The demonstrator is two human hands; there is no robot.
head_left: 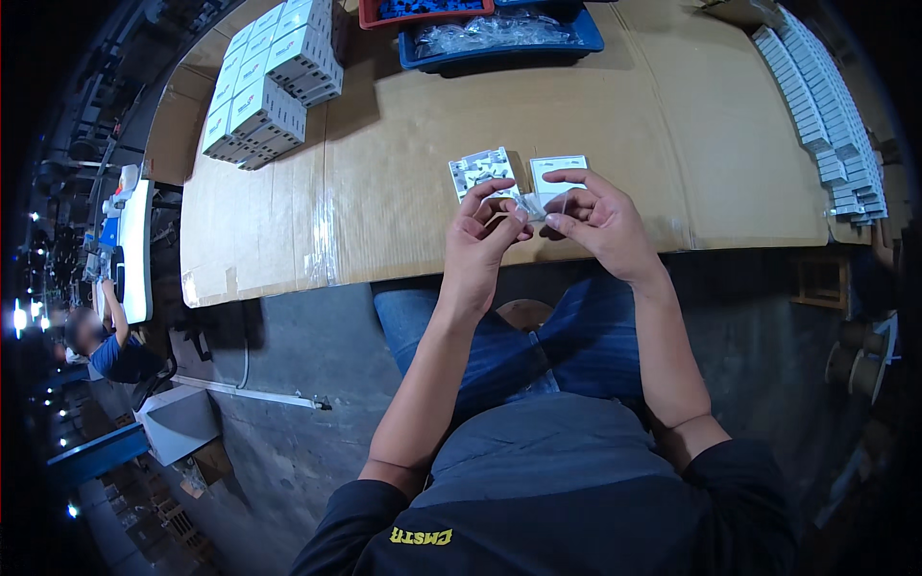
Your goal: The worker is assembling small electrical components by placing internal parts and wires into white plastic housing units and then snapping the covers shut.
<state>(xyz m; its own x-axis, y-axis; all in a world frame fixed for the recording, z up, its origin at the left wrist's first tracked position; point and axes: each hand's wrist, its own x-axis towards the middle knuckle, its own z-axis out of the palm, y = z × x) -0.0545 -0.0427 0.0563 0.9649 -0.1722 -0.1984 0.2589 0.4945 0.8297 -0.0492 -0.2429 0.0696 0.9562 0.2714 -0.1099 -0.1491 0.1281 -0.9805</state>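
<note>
Close to the front edge of the table, my left hand [477, 235] pinches a small clear plastic bag [533, 205] between thumb and fingers. My right hand [607, 228] is closed at the bag's other side, its thumb and fingertips bent together. What lies inside the bag is too small to make out. Just beyond my left hand sits a shallow white box [480, 168] with several small white and grey pieces in it. A white square panel [560, 165] lies beside it, partly covered by my right hand.
A cardboard-covered table [403, 192] bears stacked white boxes [274, 91] at left. A blue tray [451, 65] of clear bags and a red tray [370, 13] of blue parts stand at the back. White pieces [821, 120] are stacked right. A co-worker [120, 350] sits far left.
</note>
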